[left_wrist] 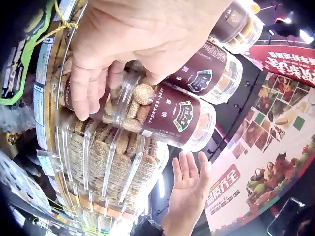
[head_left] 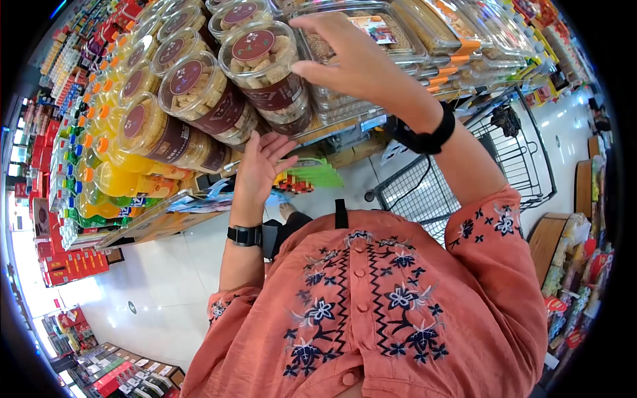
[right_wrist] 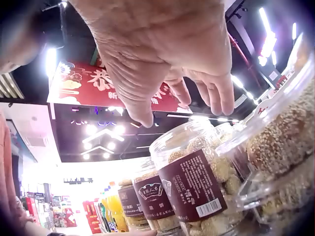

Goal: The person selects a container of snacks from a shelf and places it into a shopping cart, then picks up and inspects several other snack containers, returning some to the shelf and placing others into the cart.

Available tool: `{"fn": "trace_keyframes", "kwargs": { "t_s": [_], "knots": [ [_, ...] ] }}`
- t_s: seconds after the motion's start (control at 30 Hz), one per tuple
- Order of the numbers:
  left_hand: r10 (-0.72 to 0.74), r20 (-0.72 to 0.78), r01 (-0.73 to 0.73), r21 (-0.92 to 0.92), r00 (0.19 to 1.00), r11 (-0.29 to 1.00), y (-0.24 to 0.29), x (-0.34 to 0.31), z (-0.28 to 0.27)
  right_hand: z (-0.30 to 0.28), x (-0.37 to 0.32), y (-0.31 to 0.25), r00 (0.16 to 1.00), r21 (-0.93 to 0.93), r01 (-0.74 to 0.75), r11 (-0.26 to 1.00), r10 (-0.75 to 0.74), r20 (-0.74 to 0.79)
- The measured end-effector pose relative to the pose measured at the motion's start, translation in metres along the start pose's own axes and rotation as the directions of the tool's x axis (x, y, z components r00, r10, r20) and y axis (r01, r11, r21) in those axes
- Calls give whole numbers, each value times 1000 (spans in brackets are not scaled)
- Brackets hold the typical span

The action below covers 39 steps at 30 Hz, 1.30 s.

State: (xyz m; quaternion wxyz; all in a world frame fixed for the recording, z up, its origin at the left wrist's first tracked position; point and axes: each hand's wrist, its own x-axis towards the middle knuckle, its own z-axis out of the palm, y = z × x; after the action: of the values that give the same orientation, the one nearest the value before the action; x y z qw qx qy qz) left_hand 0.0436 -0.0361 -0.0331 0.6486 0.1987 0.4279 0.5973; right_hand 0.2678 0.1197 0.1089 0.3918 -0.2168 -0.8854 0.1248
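Note:
A clear plastic jar of round sesame pastries point(head_left: 280, 95), with a maroon label and round lid sticker, stands stacked on another jar at the shelf's front edge. My left hand point(head_left: 262, 162) is low at the front of the stack, fingers spread. In the left wrist view, the fingers of my left hand point(left_wrist: 133, 44) lie across the lower jar point(left_wrist: 115, 101), partly covering it. Higher up, my right hand point(head_left: 342, 56) hovers beside the top jar's lid, thumb and fingers apart. From the right wrist view, my right hand point(right_wrist: 167, 54) is above the sesame jar point(right_wrist: 192, 184).
More labelled jars point(head_left: 192, 86) stand to the left, beside orange drink bottles point(head_left: 116, 179). Clear boxes of sesame biscuits point(head_left: 371, 33) are piled on the right. A wire shopping cart point(head_left: 478, 159) stands at the right. Green packaging point(head_left: 315, 174) hangs below the shelf edge.

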Motion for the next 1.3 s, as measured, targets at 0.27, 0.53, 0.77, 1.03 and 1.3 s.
{"fn": "trace_keyframes", "kwargs": {
  "t_s": [0.27, 0.53, 0.77, 1.03, 1.3],
  "knots": [
    [128, 25, -130, 151, 991, 980, 18, -4, 21, -10, -61, -2, 964, 237, -173, 956, 213, -156],
    [45, -12, -43, 156, 999, 987, 18, -11, 13, -21, -95, -10, 877, 451, -390, 802, 473, -83],
    [11, -130, 10, 155, 991, 988, 11, -35, -25, -1, -122, -1, 817, 577, -502, 644, 572, 73],
    [-60, -117, 78, 161, 991, 984, 10, -50, -45, 10, -174, 17, 678, 404, -734, 546, 628, 382],
    [-135, -151, 165, 213, 979, 963, 30, -47, -89, 46, -345, 62, 247, -213, -913, 347, 889, 386]
  ]
}}
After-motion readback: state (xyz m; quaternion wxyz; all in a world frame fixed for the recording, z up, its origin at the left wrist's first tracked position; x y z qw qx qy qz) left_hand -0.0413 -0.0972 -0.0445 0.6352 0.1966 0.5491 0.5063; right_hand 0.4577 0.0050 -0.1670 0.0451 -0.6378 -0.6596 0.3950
